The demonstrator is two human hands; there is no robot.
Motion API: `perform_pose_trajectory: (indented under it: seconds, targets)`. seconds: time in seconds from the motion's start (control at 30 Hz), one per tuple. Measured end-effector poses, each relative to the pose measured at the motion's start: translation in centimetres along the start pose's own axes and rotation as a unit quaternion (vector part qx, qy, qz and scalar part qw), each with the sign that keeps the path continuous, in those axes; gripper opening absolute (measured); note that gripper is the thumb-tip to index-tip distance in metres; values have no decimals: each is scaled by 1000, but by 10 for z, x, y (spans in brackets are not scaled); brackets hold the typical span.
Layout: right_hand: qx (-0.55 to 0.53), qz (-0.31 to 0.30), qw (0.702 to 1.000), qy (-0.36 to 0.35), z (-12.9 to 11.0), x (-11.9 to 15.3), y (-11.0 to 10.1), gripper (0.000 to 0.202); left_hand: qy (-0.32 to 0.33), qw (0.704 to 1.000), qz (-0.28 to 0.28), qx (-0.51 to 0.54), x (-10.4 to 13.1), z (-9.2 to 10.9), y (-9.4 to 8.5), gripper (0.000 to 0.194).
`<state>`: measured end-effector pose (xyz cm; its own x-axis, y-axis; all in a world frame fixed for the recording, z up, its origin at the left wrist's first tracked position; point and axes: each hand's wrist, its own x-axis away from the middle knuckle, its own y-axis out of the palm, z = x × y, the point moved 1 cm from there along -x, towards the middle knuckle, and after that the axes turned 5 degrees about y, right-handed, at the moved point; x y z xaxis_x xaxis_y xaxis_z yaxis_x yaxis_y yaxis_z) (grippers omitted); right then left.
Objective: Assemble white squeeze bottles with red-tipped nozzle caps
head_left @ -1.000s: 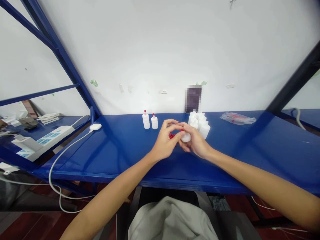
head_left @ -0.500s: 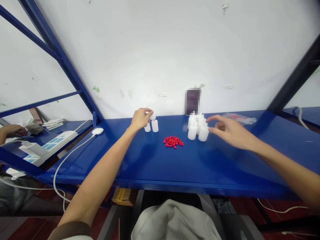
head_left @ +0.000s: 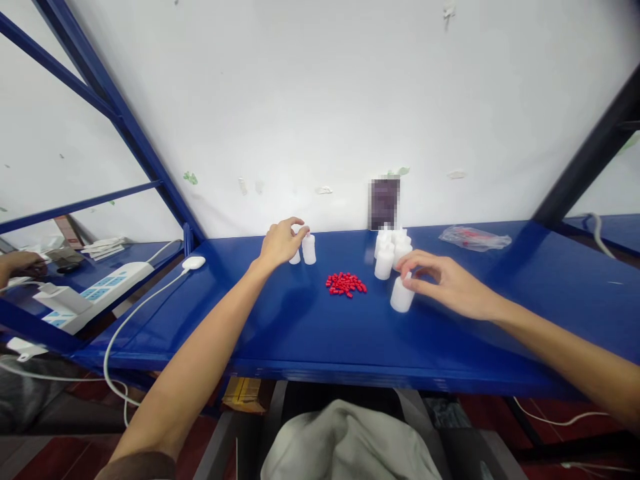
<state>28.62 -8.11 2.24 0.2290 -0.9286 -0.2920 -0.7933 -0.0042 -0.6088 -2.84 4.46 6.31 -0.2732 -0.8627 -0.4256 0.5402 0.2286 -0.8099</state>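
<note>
Between the fingertips of my right hand (head_left: 435,283) is the top of a white bottle (head_left: 401,295), slightly tilted, in front of a cluster of white bottles (head_left: 384,261). My left hand (head_left: 283,243) is at the left group, its fingers beside the top of an upright white bottle (head_left: 309,250). Another white bottle (head_left: 295,257) is partly hidden behind that hand. Whether the left fingers hold anything is hard to see. A pile of small red pieces (head_left: 345,285) lies between the two groups.
The blue table (head_left: 320,333) meets a white wall. A clear plastic bag (head_left: 474,237) with red contents lies at the back right. At left are a white charger (head_left: 193,263) with its cable and a power strip (head_left: 107,288). Another person's hand (head_left: 25,265) shows at the far left.
My right hand has taken hold of one bottle and drawn it from the cluster toward the front edge. The white object at my left fingertips no longer shows above the left bottles.
</note>
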Motion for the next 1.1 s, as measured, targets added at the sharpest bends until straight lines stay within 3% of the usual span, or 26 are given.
perform_pose_trajectory:
  seconds: [0.17, 0.23, 0.3, 0.4, 0.47, 0.57, 0.67, 0.9, 1.0, 1.1]
  targets:
    - [-185, -106, 976, 50, -15, 12, 27, 27, 23, 999, 29, -2, 8, 2, -2, 36]
    - [-241, -140, 958, 59, -20, 15, 39, 24, 60, 998, 13, 20, 17, 7, -2, 38]
    - [-263, -169, 949, 42, -24, 17, 50, 20, 132, 987, -66, 64, 29, 13, 1, 40]
    - [-247, -233, 941, 4, -32, 21, 62, 27, 238, 941, -205, 130, 47, 20, 10, 37]
    - [-245, -253, 936, -4, -35, 23, 69, 29, 268, 919, -234, 167, 56, 21, 20, 32]
    - [-305, -217, 927, 24, -36, 19, 79, 27, 285, 908, -220, 214, 62, 16, 33, 32]
    - [-387, -121, 913, 50, -36, 4, 84, 24, 294, 915, -182, 206, 67, 11, 39, 29]
    - [-439, 26, 896, -57, -44, -37, 83, 24, 325, 932, -154, 39, 78, 7, 37, 22]
    - [-393, 61, 912, -101, -36, -35, 89, 22, 320, 935, -147, 33, 78, 7, 41, 22]
    - [-284, 51, 948, -136, -29, -26, 94, 25, 288, 945, -144, 57, 77, 5, 44, 19]
